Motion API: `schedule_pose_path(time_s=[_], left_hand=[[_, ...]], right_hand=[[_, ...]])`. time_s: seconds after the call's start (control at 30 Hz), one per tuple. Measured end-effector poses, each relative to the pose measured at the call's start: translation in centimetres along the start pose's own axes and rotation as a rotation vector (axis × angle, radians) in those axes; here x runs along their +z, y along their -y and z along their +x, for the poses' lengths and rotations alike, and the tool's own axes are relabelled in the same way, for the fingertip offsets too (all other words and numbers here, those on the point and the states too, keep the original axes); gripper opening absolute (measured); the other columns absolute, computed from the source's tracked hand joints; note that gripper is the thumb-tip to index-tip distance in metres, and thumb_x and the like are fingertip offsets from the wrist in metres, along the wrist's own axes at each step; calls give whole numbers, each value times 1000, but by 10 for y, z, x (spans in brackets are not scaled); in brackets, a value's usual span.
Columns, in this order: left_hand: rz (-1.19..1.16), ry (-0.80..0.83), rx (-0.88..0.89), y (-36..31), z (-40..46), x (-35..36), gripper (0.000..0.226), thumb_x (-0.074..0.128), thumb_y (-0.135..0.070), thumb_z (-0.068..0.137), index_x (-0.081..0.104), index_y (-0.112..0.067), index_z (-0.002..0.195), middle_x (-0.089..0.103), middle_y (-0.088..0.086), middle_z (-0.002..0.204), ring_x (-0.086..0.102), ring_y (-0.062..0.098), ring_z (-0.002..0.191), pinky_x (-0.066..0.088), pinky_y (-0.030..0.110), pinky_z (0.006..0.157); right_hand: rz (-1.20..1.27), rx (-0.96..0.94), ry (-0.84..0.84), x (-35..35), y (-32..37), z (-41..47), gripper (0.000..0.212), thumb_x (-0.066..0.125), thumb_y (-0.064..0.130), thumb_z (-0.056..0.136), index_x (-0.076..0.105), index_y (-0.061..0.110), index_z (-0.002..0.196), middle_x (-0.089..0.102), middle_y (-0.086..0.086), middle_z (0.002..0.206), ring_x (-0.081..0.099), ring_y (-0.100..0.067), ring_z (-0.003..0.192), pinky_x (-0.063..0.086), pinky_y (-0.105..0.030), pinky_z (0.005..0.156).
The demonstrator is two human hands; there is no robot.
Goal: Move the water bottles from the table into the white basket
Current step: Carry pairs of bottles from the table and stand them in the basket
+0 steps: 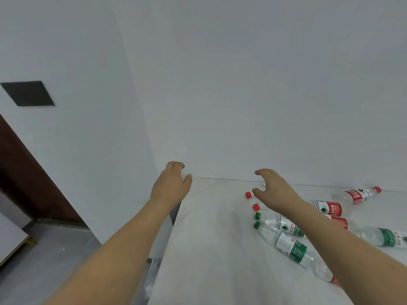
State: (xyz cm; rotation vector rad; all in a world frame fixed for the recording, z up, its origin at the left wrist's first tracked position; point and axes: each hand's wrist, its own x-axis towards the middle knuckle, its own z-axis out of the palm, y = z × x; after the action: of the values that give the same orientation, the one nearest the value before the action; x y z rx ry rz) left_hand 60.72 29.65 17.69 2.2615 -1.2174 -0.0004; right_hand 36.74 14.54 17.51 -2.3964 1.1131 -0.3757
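Nearest, 2 bare forearms over the white table (pixel 209 249). To the right, plastic bottles lying flat: 3 with green labels (pixel 290 247), 3 with red labels (pixel 329 207), some partly hidden under the arm. Farther, right hand (pixel 275 190) above 2 red caps, fingers curved apart, gripping nothing. Left hand (pixel 170 186) by the table's far-left corner, loosely curled, empty.

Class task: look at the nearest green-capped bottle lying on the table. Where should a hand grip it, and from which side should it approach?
Grip the nearest green-capped bottle around its labelled middle, coming down from above with the right hand. It lies flat on the table, cap pointing left, so its round body is exposed on top; the neck is narrow and probably less steady.
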Motion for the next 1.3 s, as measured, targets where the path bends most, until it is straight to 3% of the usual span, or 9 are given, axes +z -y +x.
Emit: schedule_pose_path(time_s=[0.27,0.37,0.47,0.53,0.7,0.97,1.07,1.17,1.3], left_hand=[[-490,153,-528,-105,-5,109,45,55,-36,95,53,-4,127,58,18,124,57,33,113,46,40,91],[-597,151,-627,-143,-11,147,21,57,-32,94,53,-12,90,56,12,95,54,28,84,42,34,74],[-657,163,-744,-166,-20,187,31,57,-26,95,39,-19,71,44,3,79,47,23,82,37,32,69],[-669,215,-856,-176,-31,212,29,57,-28,95,42,-16,74,44,1,77,50,25,83,39,31,65],[-687,338,-1077,-175,-41,279,35,61,-35,93,45,-12,114,52,5,99,57,24,83,46,33,70],[-741,326,-1157,-141,-15,381,30,66,-38,90,51,-12,82,54,3,83,52,16,72,39,26,58],[-658,313,-1133,-122,-10,403,38,70,-44,82,60,-8,86,63,8,90,62,26,87,53,35,81],[-638,328,-1150,-108,-10,416,60,70,-54,68,67,-4,102,67,14,102,62,35,104,51,42,97],[-711,267,-1128,-94,-9,427,34,72,-37,76,59,-8,66,55,3,63,55,16,53,43,21,52]], right_hand=[[9,113,25,-55,-146,-5,50,63,20,89,49,12,136,49,-10,141,49,-26,125,38,-32,99],[16,110,89,-63,-202,0,56,62,23,91,43,13,142,44,-8,147,44,-24,131,35,-34,106],[36,131,184,-58,-244,2,54,60,24,93,42,14,143,42,-8,149,44,-24,132,36,-35,106],[42,136,251,-50,-262,5,52,59,24,93,43,15,142,43,-7,148,45,-24,130,38,-34,105],[45,132,382,-14,-285,29,57,59,22,93,38,20,146,43,-4,149,50,-23,127,46,-35,100],[-12,-26,499,87,-307,87,60,60,26,91,35,24,146,41,2,149,45,-21,129,39,-34,103],[-28,-61,547,122,-309,104,61,58,27,92,32,25,147,41,3,148,45,-20,129,39,-35,103],[-44,-47,583,145,-311,116,68,63,27,88,30,27,147,46,1,142,50,-21,121,44,-35,97],[-91,3,560,162,-317,126,83,71,39,74,30,28,146,50,1,135,51,-20,118,47,-37,95]])
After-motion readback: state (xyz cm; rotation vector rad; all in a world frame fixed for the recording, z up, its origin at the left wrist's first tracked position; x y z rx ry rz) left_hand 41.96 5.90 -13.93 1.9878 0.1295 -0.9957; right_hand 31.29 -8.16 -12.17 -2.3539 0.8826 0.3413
